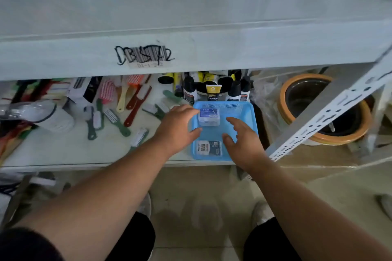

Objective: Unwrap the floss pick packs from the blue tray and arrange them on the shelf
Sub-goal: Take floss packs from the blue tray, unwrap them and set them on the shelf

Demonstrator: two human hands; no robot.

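A blue tray sits on the lower shelf, near its right end. Two floss pick packs lie inside it: one toward the far side, one at the near edge. My left hand hovers at the tray's left rim, fingers spread, holding nothing. Over the tray's right half is my right hand, also open with fingers apart. The far pack lies between the two hands, untouched as far as I can see.
Several scrub brushes and combs lie scattered on the shelf left of the tray. Bottles and tubes stand behind it. A slanted perforated metal strut crosses at right, in front of an orange-rimmed pot. The upper shelf edge overhangs.
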